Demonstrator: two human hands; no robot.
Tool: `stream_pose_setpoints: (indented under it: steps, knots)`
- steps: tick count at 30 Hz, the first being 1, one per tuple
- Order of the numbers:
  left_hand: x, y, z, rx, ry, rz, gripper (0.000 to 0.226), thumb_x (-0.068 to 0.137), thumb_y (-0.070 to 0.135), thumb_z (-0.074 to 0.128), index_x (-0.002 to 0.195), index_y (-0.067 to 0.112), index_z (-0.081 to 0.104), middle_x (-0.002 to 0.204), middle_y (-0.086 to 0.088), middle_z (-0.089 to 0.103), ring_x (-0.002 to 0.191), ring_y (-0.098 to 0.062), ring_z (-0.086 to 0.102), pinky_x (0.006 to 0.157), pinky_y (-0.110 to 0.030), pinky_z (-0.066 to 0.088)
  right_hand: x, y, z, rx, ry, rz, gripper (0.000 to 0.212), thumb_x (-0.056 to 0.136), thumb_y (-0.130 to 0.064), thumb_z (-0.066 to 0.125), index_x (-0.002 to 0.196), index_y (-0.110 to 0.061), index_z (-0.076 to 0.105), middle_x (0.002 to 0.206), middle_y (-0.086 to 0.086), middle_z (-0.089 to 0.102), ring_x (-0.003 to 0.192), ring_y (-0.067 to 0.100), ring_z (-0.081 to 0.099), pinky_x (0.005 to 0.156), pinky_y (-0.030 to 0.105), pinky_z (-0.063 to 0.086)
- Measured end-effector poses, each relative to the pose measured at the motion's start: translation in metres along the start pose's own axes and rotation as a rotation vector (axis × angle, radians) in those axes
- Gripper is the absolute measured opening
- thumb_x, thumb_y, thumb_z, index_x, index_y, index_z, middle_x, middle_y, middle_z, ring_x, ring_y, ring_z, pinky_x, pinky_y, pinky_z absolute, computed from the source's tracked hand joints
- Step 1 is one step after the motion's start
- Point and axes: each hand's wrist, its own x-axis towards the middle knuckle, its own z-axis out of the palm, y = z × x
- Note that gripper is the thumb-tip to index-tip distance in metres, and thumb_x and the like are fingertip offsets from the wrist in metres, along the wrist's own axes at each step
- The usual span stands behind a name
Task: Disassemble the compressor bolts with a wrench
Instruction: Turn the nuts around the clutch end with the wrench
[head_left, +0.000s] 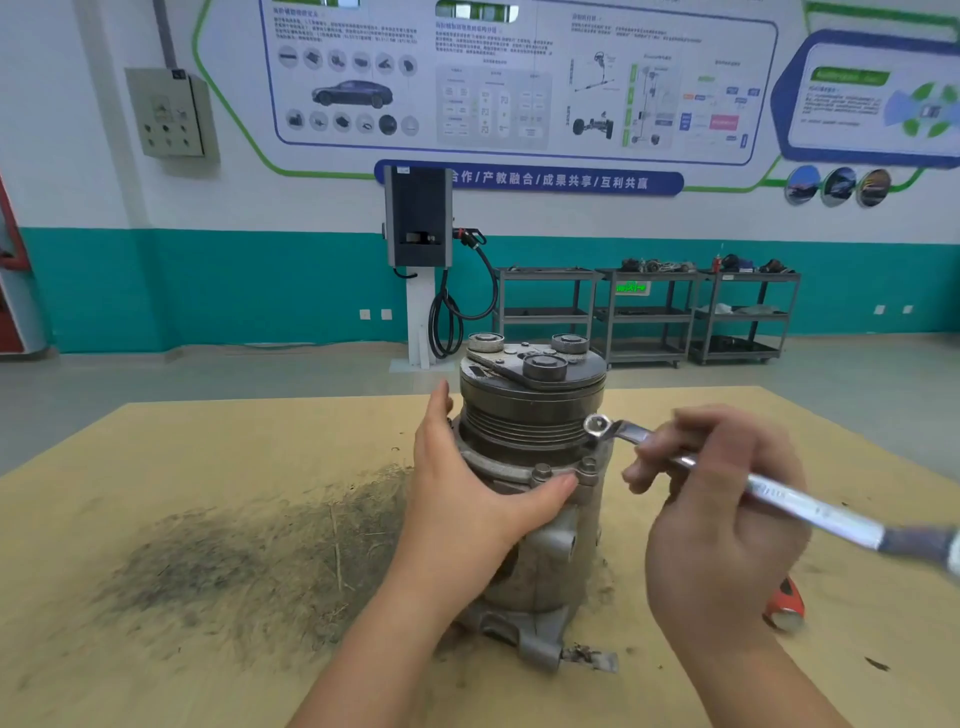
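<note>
The compressor (535, 467) stands upright in the middle of your worktop (208, 467), a stiff and probably heavy metal casting that should stay put as long as you brace it where your left hand (467, 499) now is, fingers spread and wrapped round the body just under the flange. Your right hand (722, 514) has its fingers curled round the shank of the wrench (727, 478), whose ring end hangs just above the flange bolts (563, 472) and is not yet seated. The steel shank looks slick, so I'd grip nearer its far end for leverage.
</note>
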Motion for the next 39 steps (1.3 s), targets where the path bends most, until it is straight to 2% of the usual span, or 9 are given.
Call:
stream_pose_setpoints:
  steps: [2,5,8,11,15,19,27,33,39]
  knots:
    - [0.003,-0.003,0.002,0.009,0.034,0.026,0.115,0.043,0.067,0.079,0.142,0.041,0.026,0.135,0.02,0.043,0.125,-0.002,0.045,0.108,-0.034,0.043,0.01,0.003,-0.003,0.124,0.112,0.255,0.02,0.102,-0.031,0.037,0.094,-0.018,0.051,0.062,-0.001,0.063,0.046,0.016,0.056,0.047,0.022,0.045]
    - [0.005,-0.005,0.002,0.006,0.064,0.045,0.105,0.042,0.066,0.079,0.132,0.043,0.031,0.126,0.02,0.046,0.118,0.002,0.047,0.1,-0.024,0.044,0.017,0.01,-0.009,0.357,0.141,0.554,0.022,0.105,-0.024,0.028,0.102,-0.015,0.048,0.059,0.008,0.065,0.042,0.019,0.054,0.045,0.021,0.044]
    - [0.005,-0.002,0.001,-0.004,0.07,0.044,0.101,0.041,0.066,0.077,0.128,0.047,0.03,0.123,0.023,0.044,0.115,0.009,0.045,0.087,-0.008,0.036,0.021,0.013,-0.008,0.487,0.113,0.74,0.019,0.105,-0.011,0.026,0.104,-0.014,0.045,0.06,0.012,0.065,0.041,0.02,0.052,0.043,0.022,0.044]
    - [0.0,0.003,0.007,0.033,0.126,0.04,0.105,0.039,0.067,0.074,0.131,0.046,0.028,0.117,0.028,0.036,0.11,0.008,0.044,0.082,-0.005,0.031,0.023,0.015,-0.006,0.549,0.087,0.859,0.015,0.103,-0.005,0.031,0.106,-0.014,0.043,0.061,0.012,0.064,0.039,0.02,0.052,0.041,0.022,0.045]
    - [-0.007,0.007,0.013,0.131,0.245,0.017,0.12,0.042,0.065,0.075,0.144,0.045,0.017,0.117,0.016,0.03,0.113,-0.004,0.039,0.091,-0.022,0.033,0.024,0.017,-0.005,0.501,0.076,0.882,0.011,0.102,-0.005,0.037,0.106,-0.013,0.042,0.058,0.01,0.063,0.038,0.021,0.054,0.039,0.025,0.045]
    - [-0.01,0.008,0.01,0.179,0.286,0.005,0.126,0.045,0.058,0.079,0.149,0.044,0.008,0.115,0.011,0.028,0.11,-0.009,0.039,0.092,-0.024,0.031,0.023,0.017,-0.005,0.508,0.035,0.851,0.013,0.101,-0.002,0.038,0.105,-0.014,0.041,0.06,0.012,0.064,0.04,0.023,0.057,0.04,0.025,0.045]
    - [0.004,-0.003,-0.018,0.163,0.174,0.004,0.134,0.042,0.06,0.081,0.151,0.043,0.005,0.128,0.009,0.038,0.118,-0.006,0.041,0.097,-0.024,0.032,0.005,0.01,0.005,0.585,-0.052,0.784,0.012,0.095,-0.003,0.042,0.103,-0.012,0.038,0.069,0.015,0.067,0.05,0.027,0.063,0.047,0.028,0.05]
    - [0.026,-0.012,-0.051,0.046,-0.028,-0.039,0.136,0.034,0.068,0.084,0.148,0.051,0.01,0.134,0.013,0.049,0.128,-0.012,0.051,0.113,-0.039,0.038,0.004,0.012,0.009,0.738,0.038,0.9,0.011,0.081,-0.01,0.051,0.091,-0.011,0.045,0.073,0.015,0.068,0.057,0.025,0.066,0.053,0.027,0.055]
    - [0.023,-0.019,-0.053,0.056,0.013,-0.04,0.129,0.036,0.069,0.081,0.144,0.055,0.012,0.144,0.013,0.043,0.13,-0.008,0.046,0.114,-0.04,0.037,0.009,0.021,0.003,0.655,-0.037,0.952,0.012,0.096,-0.001,0.04,0.092,-0.012,0.043,0.073,0.017,0.066,0.056,0.025,0.062,0.052,0.027,0.053]
